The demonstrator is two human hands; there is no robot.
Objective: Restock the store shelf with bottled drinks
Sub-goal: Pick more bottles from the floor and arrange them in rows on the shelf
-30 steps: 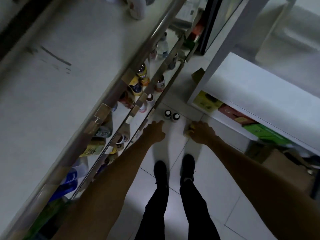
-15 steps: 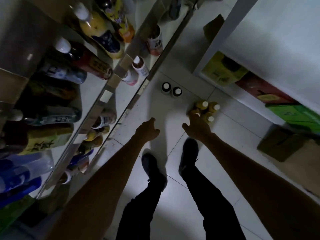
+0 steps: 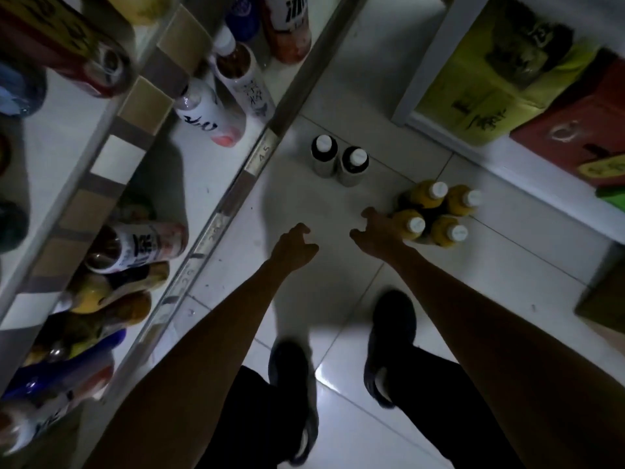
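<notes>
Left hand (image 3: 294, 247) and right hand (image 3: 378, 235) hang over the floor (image 3: 338, 286), grips loosely curled, empty. Four yellow bottles (image 3: 426, 199) stand just beside the right one, two dark bottles (image 3: 323, 157) by the shelf (image 3: 262, 157).

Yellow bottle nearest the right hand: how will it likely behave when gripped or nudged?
The yellow bottle looks full to the neck, so it is probably heavy for its size. Upright and narrow on glossy floor tile, it might slide or tip under a sideways nudge, though three neighbouring bottles crowd it. Its smooth round body would likely roll if toppled.
</notes>
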